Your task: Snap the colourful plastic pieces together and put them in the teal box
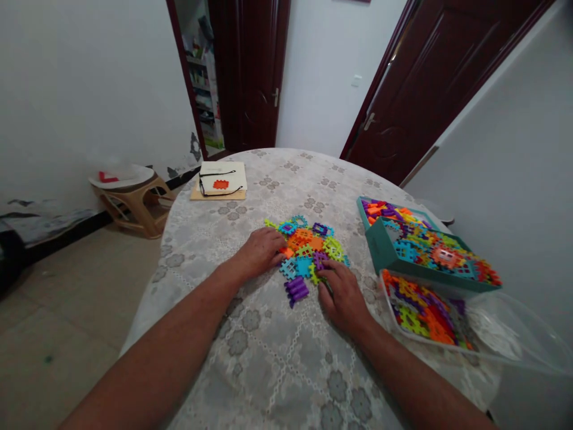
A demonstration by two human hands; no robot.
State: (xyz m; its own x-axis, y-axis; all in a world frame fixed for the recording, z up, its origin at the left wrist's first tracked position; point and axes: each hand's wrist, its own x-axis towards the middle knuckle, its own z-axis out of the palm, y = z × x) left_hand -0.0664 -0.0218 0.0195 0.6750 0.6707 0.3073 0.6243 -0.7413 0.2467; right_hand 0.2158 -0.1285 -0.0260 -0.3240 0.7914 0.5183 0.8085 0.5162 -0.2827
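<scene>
A loose pile of plastic interlocking building pieces in several colours lies on the table, with an orange lattice piece [301, 239] near its middle. At the pile's left edge, my left hand [262, 252] has its fingers curled and thumb closed on a small orange building piece [287, 253]. Opposite, my right hand [344, 294] rests with thumb and fingers apart, fingertips touching a purple lattice piece [319, 259] and close to a green piece [314, 275]. Just in front lie purple ridged pieces [296, 290] side by side. A flat blue piece [304, 266] sits between the hands.
On the right stand a teal box [380, 251] and a clear plastic tub [430, 340], both full of pieces; another teal tray [363, 209] sits behind. Glasses [202, 186] and an orange piece [221, 184] lie on a notebook [237, 170] at the far left. A patterned cloth [268, 370] covers the round table.
</scene>
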